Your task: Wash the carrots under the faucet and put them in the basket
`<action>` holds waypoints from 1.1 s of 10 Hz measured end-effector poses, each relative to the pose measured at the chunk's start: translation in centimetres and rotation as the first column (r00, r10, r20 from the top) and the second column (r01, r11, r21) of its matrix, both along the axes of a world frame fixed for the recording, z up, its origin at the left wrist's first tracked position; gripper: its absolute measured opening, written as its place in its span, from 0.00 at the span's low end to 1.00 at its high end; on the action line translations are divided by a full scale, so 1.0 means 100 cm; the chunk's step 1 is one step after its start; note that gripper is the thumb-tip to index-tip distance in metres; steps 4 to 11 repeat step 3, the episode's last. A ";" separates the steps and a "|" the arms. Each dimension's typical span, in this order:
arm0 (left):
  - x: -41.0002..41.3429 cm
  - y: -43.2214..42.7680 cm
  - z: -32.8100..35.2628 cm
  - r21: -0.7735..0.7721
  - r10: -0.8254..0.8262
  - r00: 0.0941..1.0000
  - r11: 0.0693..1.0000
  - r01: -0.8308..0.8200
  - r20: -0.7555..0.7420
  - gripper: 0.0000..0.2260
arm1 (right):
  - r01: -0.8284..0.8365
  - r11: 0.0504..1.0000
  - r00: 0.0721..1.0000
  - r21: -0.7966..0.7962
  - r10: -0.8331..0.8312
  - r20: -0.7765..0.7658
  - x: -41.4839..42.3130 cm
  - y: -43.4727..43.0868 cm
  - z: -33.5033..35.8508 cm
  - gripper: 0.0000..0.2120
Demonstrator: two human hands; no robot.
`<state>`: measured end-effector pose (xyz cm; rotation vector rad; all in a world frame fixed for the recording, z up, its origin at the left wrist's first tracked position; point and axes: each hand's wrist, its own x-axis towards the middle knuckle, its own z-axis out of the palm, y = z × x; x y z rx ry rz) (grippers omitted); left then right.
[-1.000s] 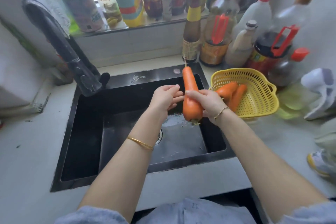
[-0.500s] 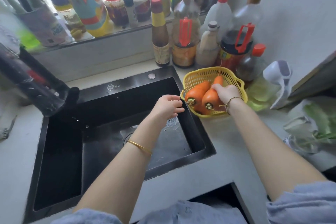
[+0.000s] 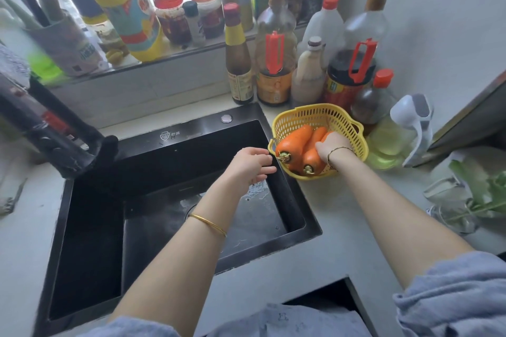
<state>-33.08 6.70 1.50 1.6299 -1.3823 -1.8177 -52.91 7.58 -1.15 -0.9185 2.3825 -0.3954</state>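
1. Three carrots (image 3: pixel 294 142) are in view, all lying in the one yellow basket (image 3: pixel 342 115). Their leafy stub ends point toward the person.
2. Two hands are in view, with one bracelet on each wrist: a plain gold bangle (image 3: pixel 208 223) on the left and a thin chain bracelet (image 3: pixel 338 150) on the right.
3. The right hand (image 3: pixel 332 149) is inside the basket, with its fingers (image 3: pixel 321 146) curled down, close together, over the front carrot (image 3: pixel 310 160). The fingertips are hidden under the hand, so how tightly they grip cannot be told.
4. The other two carrots lie just left of and beyond those fingers, touching the front carrot. The basket rim rings the hand on its far and right sides.
5. The left hand (image 3: pixel 253 164) hangs above the sink (image 3: pixel 191 150) with its fingers (image 3: pixel 267 169) loosely bent and side by side. It holds nothing, and the fingertips point toward the basket's near-left handle, just short of it.
6. There is one black faucet (image 3: pixel 57 142), blurred, well to the left of the left fingers.
7. A crowd of bottles (image 3: pixel 276 63) stands beyond the right fingers, behind the basket on the counter (image 3: pixel 356 213).
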 end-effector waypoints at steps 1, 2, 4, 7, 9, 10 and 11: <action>0.001 -0.001 0.000 0.010 0.006 1.000 1.000 -0.006 -0.004 0.13 | -0.026 1.000 0.999 -0.008 0.026 -0.040 -0.003 -0.001 -0.004 0.15; 0.002 0.001 0.001 0.014 0.017 1.000 1.000 -0.017 -0.013 0.13 | -0.014 0.999 0.997 -0.031 0.011 -0.073 -0.005 0.003 -0.002 0.15; 0.003 0.000 -0.001 0.016 0.037 0.999 0.999 -0.037 -0.013 0.14 | -0.003 0.990 0.993 -0.142 -0.014 -0.117 -0.006 0.003 0.005 0.15; 0.003 0.000 -0.001 0.016 0.037 0.999 0.999 -0.037 -0.013 0.14 | -0.003 0.990 0.993 -0.142 -0.014 -0.117 -0.006 0.003 0.005 0.15; 0.003 0.000 -0.001 0.016 0.037 0.999 0.999 -0.037 -0.013 0.14 | -0.003 0.990 0.993 -0.142 -0.014 -0.117 -0.006 0.003 0.005 0.15; 0.003 0.000 -0.001 0.016 0.037 0.999 0.999 -0.037 -0.013 0.14 | -0.003 0.990 0.993 -0.142 -0.014 -0.117 -0.006 0.003 0.005 0.15; 0.003 0.000 -0.001 0.016 0.037 0.999 0.999 -0.037 -0.013 0.14 | -0.003 0.990 0.993 -0.142 -0.014 -0.117 -0.006 0.003 0.005 0.15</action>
